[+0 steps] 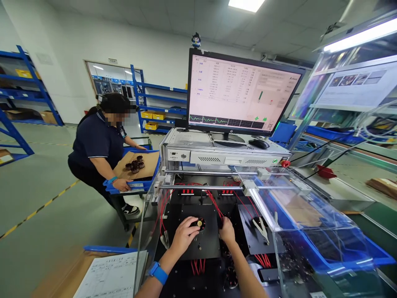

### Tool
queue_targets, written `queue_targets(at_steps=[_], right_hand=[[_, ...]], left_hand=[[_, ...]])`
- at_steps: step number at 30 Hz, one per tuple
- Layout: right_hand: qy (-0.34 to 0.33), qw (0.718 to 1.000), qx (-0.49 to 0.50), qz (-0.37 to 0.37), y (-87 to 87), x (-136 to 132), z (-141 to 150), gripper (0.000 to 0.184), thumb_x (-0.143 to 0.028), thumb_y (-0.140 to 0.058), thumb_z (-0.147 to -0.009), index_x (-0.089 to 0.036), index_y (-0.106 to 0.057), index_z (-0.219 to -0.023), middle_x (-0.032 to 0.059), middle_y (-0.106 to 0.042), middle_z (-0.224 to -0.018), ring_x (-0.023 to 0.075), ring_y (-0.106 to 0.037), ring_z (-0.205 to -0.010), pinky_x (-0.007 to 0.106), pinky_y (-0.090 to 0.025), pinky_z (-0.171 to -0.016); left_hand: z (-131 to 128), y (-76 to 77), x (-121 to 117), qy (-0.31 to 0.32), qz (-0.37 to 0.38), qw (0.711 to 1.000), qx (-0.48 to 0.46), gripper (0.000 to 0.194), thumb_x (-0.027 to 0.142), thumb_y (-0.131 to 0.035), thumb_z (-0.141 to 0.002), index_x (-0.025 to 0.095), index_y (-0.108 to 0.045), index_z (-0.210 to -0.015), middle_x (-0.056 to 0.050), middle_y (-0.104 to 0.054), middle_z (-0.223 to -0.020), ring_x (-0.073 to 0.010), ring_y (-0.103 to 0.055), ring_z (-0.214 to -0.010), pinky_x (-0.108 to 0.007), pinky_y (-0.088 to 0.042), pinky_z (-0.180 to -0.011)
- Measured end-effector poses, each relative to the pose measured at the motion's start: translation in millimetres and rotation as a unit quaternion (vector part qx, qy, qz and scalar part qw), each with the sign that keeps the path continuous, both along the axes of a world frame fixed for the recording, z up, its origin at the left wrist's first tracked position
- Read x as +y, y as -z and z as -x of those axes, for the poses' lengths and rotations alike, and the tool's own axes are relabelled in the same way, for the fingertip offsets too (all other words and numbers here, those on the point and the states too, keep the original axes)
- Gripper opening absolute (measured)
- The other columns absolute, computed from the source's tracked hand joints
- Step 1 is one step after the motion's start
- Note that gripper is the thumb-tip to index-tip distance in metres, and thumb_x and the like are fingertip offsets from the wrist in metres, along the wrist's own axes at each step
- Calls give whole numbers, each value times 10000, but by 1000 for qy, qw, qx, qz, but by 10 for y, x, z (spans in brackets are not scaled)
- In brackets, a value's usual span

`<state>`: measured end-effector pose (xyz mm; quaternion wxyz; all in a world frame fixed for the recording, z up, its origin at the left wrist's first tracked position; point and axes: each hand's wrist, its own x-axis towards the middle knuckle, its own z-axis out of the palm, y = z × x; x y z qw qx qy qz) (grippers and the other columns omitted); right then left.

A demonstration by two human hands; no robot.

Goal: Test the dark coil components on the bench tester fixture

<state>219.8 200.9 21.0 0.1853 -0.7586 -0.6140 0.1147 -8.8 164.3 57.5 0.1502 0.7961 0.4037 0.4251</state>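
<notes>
- The fingers (190,230) of the left hand (183,236) curl loosely around a small round dark part (200,224) with a brass-coloured centre, touching its left edge rather than pinching it shut.
- The round part sits on the black fixture plate (198,244), just right of the left hand, which is the nearer one.
- It has no long axis I can make out; its flat face points up.
- The right hand (227,230) rests just beside the part's right, at the red wires (217,207); whether it grips anything cannot be told.
- A co-worker (99,149) handles a blue tray (133,184) well apart.
</notes>
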Motion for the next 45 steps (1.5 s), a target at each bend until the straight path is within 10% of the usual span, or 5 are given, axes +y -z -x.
queue_targets(at_steps=[11, 16, 26, 40, 45], right_hand=[[44, 996, 22, -69, -384, -79, 66, 181, -135, -379, -810, -163, -471, -963, 72, -625, -829, 191, -613, -746, 264, -390, -597], [-52, 996, 37, -56, -705, -97, 170, 285, -126, -418, -776, -178, -475, -1050, 66, -641, -902, 188, -616, -816, 254, -395, -641], [-47, 993, -72, -84, -463, -420, 351, 438, -478, -438, -829, -120, -480, -1077, 151, -567, -953, 280, -567, -934, 338, -435, -741], [-99, 990, -89, 45, -455, -510, 178, 345, -289, -436, -824, -96, -447, -1110, 166, -589, -1018, 252, -625, -872, 309, -447, -680], [-84, 994, -8, 67, -527, -381, 41, 461, -499, -404, -791, -137, -503, -1058, 164, -640, -939, 297, -623, -878, 369, -465, -721]], left_hand=[[-72, -213, -62, 69, -17, 996, 53, 209, 231, -484, -855, 302, -676, -896, 1, -675, -948, -170, -567, -1006, -365, -486, -904], [-109, -166, -110, 48, 0, 998, 42, 204, 242, -478, -861, 278, -675, -897, 1, -684, -922, -163, -587, -944, -347, -504, -867], [-161, -5, -334, -6, -22, 994, 103, 244, 193, -421, -881, 250, -641, -970, -22, -644, -952, -173, -543, -979, -344, -468, -863], [-823, 75, -243, -113, -22, 981, 155, 173, 226, -523, -828, 215, -640, -701, -20, -579, -655, -169, -506, -746, -305, -402, -681], [-502, -38, -499, -75, 15, 991, 108, 379, 186, -555, -791, 287, -508, -1154, -20, -602, -1028, -184, -494, -989, -319, -404, -863]])
